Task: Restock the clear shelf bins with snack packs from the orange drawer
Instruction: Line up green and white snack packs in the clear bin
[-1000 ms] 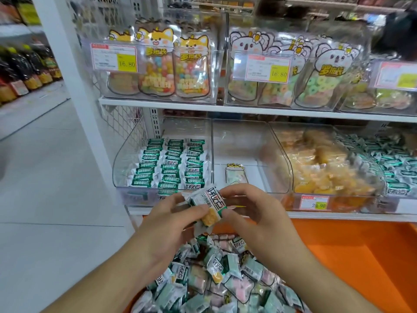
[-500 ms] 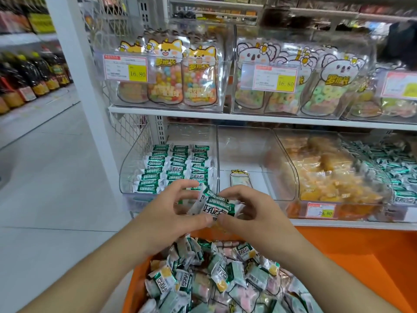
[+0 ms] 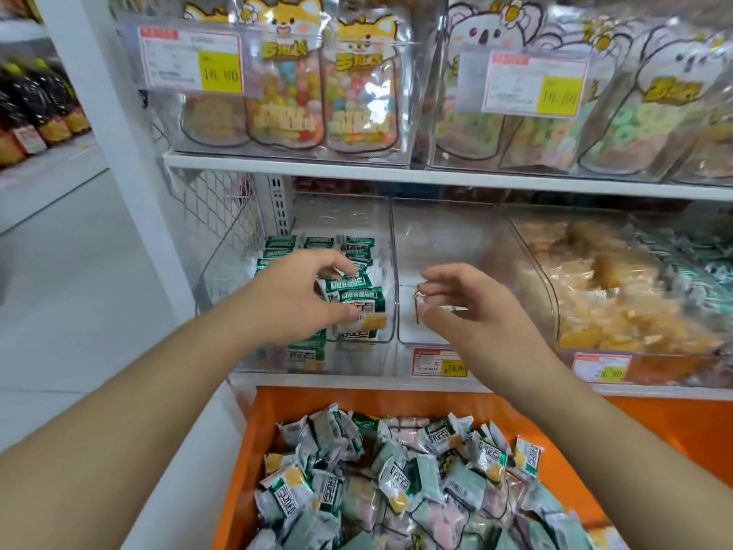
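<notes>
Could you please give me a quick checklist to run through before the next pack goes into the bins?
1. Left hand has placed its green snack packs in the left clear bin: ok, thumb on the front pack.
2. Right hand free: cannot tell, something small in its grip.
3. Middle bin has room: ok.
4. Orange drawer open and stocked: ok.
5. Rows tidy: not ok, front packs tilted.

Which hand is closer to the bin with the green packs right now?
Left. The left hand reaches into the bin of green packs, fingers on the top packs. The right hand hovers at the neighbouring, nearly empty bin.
</notes>
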The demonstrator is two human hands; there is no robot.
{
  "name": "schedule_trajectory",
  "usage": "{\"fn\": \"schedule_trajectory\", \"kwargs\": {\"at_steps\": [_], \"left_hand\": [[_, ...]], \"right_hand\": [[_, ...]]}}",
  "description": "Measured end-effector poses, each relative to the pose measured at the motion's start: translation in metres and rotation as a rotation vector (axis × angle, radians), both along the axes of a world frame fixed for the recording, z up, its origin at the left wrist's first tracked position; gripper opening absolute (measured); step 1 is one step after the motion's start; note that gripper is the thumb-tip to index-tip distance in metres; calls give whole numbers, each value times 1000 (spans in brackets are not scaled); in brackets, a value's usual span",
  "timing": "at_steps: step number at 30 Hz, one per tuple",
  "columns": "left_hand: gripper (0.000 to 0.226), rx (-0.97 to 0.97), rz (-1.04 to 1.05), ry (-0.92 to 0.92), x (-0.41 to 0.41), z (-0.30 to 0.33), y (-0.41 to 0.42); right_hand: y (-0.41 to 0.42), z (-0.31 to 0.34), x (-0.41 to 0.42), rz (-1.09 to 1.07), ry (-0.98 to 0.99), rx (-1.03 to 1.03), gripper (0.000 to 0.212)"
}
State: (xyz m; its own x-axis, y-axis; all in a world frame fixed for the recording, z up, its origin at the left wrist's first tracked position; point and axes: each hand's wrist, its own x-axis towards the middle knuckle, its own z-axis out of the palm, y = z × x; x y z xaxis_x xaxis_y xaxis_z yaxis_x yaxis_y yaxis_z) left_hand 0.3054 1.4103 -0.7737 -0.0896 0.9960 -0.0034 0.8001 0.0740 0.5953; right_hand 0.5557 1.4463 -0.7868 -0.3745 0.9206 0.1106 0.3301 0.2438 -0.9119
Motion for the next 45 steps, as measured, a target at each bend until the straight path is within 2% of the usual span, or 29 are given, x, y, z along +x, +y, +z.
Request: {"fn": "schedule_trajectory", "kwargs": {"at_steps": [3,7,17,23,28,31,36,42,45], "left_hand": [[51,-42,-14,39,2,-16,7],[49,-33,9,-12,-3,-24,15],[54,-103,-106,-8,-5,-35,22],[54,-203,-130,90,3,-29,25],[54,-227,-126,99,7,-30,24],[53,-253,-190,175,6,-32,22],[45,-224,-156,-54,0,-44,19],[41,-255,-213,117,-1,-51,27],[42,-270,-207,113,1,-47,27]], "right_hand": [[3,-7,1,6,-28,7,30],[5,-11,1,19,-38,8,28],[5,-14,2,20,-59,26,28],[4,-17,-1,32,-96,35,27],[2,-16,-1,50,-126,36,25],[1,-15,-1,56,-130,38,24],[0,-15,-2,52,-134,33,19],[-1,-15,-2,50,-180,55,21],[-3,-14,-3,45,-234,108,26]]}}
